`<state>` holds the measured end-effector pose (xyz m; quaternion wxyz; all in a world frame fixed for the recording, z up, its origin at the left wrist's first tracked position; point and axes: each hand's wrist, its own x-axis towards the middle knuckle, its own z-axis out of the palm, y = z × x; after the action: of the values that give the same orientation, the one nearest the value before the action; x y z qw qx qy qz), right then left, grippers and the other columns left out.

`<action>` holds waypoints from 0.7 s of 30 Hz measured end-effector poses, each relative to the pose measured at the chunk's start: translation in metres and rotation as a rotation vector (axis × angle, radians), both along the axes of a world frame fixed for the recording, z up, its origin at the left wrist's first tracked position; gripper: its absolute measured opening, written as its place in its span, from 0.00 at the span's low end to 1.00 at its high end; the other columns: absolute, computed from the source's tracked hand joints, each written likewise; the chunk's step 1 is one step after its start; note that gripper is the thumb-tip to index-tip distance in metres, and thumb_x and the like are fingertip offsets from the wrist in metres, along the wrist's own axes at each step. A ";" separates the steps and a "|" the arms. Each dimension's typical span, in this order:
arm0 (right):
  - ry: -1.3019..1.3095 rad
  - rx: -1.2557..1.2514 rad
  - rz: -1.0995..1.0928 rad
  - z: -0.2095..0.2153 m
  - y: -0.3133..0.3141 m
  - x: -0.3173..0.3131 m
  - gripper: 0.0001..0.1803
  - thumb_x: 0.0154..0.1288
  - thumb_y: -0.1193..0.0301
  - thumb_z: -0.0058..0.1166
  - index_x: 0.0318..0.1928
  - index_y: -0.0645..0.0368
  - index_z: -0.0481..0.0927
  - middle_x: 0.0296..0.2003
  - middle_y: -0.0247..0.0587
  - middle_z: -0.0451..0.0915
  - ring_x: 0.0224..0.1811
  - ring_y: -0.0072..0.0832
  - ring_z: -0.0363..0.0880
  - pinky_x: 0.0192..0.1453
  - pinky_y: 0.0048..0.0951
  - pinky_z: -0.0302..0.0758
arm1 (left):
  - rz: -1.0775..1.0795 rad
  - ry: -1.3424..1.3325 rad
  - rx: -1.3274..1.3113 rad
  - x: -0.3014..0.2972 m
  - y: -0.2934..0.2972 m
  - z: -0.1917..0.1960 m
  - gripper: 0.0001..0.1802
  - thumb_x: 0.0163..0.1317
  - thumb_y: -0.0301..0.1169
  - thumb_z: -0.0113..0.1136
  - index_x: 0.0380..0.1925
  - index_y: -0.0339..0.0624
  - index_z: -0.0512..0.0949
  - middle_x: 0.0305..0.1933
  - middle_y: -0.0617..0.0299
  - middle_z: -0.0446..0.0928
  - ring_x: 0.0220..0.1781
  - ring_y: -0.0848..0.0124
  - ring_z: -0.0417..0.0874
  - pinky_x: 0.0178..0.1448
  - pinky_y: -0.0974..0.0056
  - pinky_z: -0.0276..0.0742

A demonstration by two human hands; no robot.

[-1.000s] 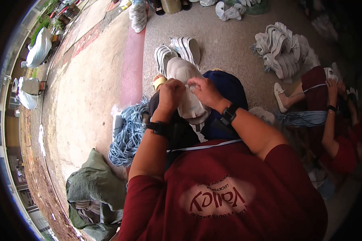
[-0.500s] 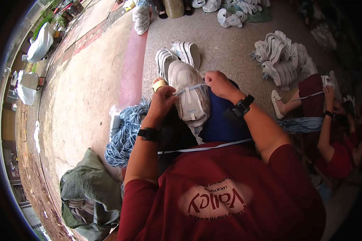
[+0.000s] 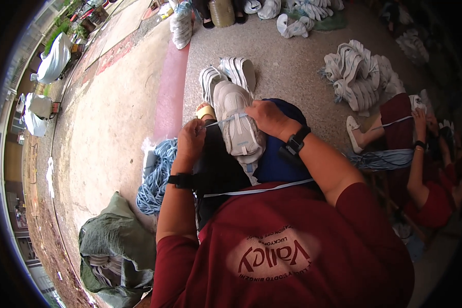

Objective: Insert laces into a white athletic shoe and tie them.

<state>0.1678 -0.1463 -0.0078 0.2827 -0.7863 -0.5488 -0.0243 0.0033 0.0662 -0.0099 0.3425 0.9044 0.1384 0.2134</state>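
Observation:
A stack of pale beige sneaker uppers point(image 3: 244, 136) sits between my knees, one lying on top of others. Across it runs a light blue strip point(image 3: 225, 121), pulled fairly straight. My left hand point(image 3: 191, 138), closed at the left of the stack, grips one end of this strip. At the right edge of the stack my right hand point(image 3: 268, 119) pinches the strip, its fingers curled over the uppers. Just left of my left hand and leg hangs a bundle of loose blue strips point(image 3: 156, 177).
Beyond my knees stand two rows of white uppers point(image 3: 237, 74). A larger white pile point(image 3: 358, 74) lies to the right, near a co-worker's arm point(image 3: 419, 159). At lower left is a green sack point(image 3: 113, 231) with pale pieces inside. Another white stack point(image 3: 181, 28) stands at the far edge.
My left hand has moved left and down, away from the stack. My right hand has shifted left onto the uppers' edge. More of the strip now shows between the left hand and the stack.

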 end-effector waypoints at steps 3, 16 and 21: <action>-0.072 0.069 -0.217 -0.032 -0.034 0.037 0.06 0.54 0.75 0.45 0.23 0.62 0.73 0.23 0.56 0.73 0.28 0.51 0.75 0.33 0.44 0.72 | 0.170 0.029 -0.008 -0.027 0.034 -0.008 0.05 0.54 0.25 0.54 0.30 0.37 0.78 0.24 0.49 0.78 0.27 0.60 0.81 0.34 0.63 0.74; 0.199 -1.344 -1.328 -0.114 -0.487 0.016 0.21 0.48 0.63 0.63 0.45 0.53 0.79 0.46 0.42 0.78 0.50 0.38 0.76 0.51 0.35 0.74 | 1.160 -0.495 -1.104 -0.381 0.255 -0.038 0.05 0.61 0.31 0.51 0.28 0.44 0.73 0.18 0.65 0.67 0.16 0.75 0.67 0.20 0.71 0.66; 0.358 -1.441 -1.405 -0.113 -0.515 -0.029 0.18 0.50 0.60 0.61 0.41 0.54 0.82 0.43 0.46 0.80 0.47 0.38 0.79 0.48 0.35 0.76 | 1.324 -0.583 -0.882 -0.516 0.280 -0.001 0.08 0.60 0.26 0.46 0.37 0.42 0.74 0.19 0.67 0.61 0.18 0.74 0.62 0.23 0.68 0.62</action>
<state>0.1388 -0.6608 -0.1208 -0.2576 -0.9057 0.2024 0.2691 -0.5128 0.3465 -0.0104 0.4904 0.3288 0.6163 0.5211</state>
